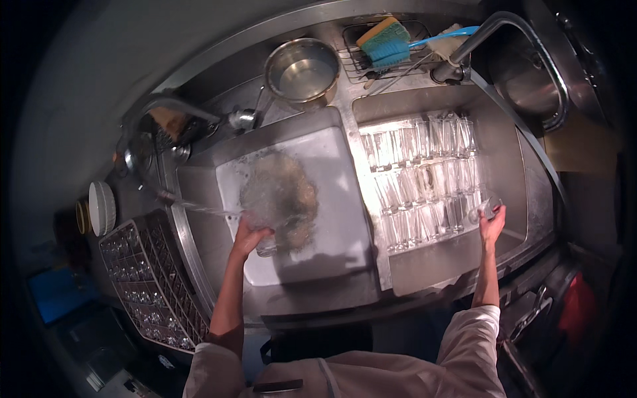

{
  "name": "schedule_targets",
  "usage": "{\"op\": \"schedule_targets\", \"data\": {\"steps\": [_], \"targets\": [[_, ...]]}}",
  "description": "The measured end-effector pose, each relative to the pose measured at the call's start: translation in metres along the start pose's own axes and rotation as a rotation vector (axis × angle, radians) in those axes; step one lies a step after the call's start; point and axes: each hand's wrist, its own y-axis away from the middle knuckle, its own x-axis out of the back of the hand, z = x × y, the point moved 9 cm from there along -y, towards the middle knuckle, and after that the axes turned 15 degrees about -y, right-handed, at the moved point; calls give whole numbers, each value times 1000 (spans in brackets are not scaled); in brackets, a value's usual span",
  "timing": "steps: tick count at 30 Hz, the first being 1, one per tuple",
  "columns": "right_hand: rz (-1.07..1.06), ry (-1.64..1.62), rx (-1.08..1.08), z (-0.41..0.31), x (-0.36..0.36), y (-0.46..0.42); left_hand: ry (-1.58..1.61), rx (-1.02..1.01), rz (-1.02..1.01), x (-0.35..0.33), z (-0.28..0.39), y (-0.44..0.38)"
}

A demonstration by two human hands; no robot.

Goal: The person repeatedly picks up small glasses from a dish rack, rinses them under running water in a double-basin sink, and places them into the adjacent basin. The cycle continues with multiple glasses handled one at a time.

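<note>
My left hand (251, 235) grips a clear drinking glass (266, 248) above the left sink basin. A stream of water (206, 206) from the left tap runs to that hand. Under it, a white tub (343, 199) sits in the basin, with splashing, rippled water (278, 194) at its middle. Over the right basin, my right hand (491, 224) has its fingers around another clear glass (483, 210). That glass is tilted at the right end of rows of glasses (423, 181) lying on their sides. Whether it touches the row cannot be told.
A steel pot (303, 72) holding liquid stands behind the basins. Next to it, a wire rack (356, 64) carries a sponge (383, 37) and a blue brush (390, 52). A curved tap (527, 35) arches at right. At left stands a glass rack (149, 288) with glassware.
</note>
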Motion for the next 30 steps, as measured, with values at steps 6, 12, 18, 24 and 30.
{"op": "schedule_targets", "data": {"steps": [6,12,18,24,30], "targets": [[-30,-821,-3,-157,51,23,-382,465,-591,-16,-74,34],[-176,-1599,-232,-268,-32,76,-903,233,-489,3,-87,7],[-383,-2248,-713,-365,-158,149,-268,-172,-147,4,-52,-34],[-580,-1807,-1028,-404,-234,229,-30,-608,85,31,3,-10],[-835,-1599,-990,-444,-315,268,-72,-445,35,89,-16,18]]}}
